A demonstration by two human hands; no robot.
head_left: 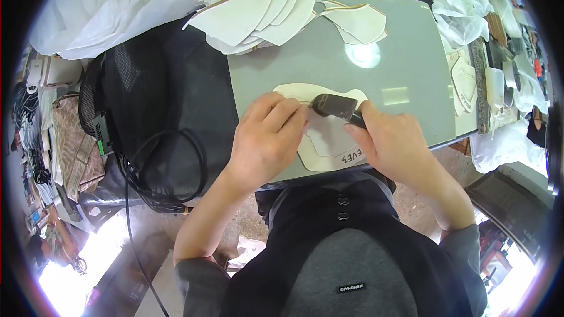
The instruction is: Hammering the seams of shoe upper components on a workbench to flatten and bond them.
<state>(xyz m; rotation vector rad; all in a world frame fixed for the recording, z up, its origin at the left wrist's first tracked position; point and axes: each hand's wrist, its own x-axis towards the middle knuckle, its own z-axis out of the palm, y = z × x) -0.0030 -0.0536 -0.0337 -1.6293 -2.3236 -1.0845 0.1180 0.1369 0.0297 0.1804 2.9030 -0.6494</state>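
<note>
A cream flat cut piece (pixel 329 141) with a curved outline lies on the grey table top (pixel 405 64). My left hand (pixel 267 138) presses down on its left part with the fingers curled. My right hand (pixel 393 144) grips a dark hand tool (pixel 336 105) whose blunt head rests on the upper edge of the piece, right beside my left fingertips. A thin drawn line runs across the piece below the tool.
A fanned stack of similar cream pieces (pixel 258 12) lies at the table's far left, and another piece (pixel 358 22) beside it. White plastic sheeting (pixel 100 6) covers the back. A black mesh-covered object (pixel 158 100) with a looped cable (pixel 170 170) stands left. Clutter lines the right edge.
</note>
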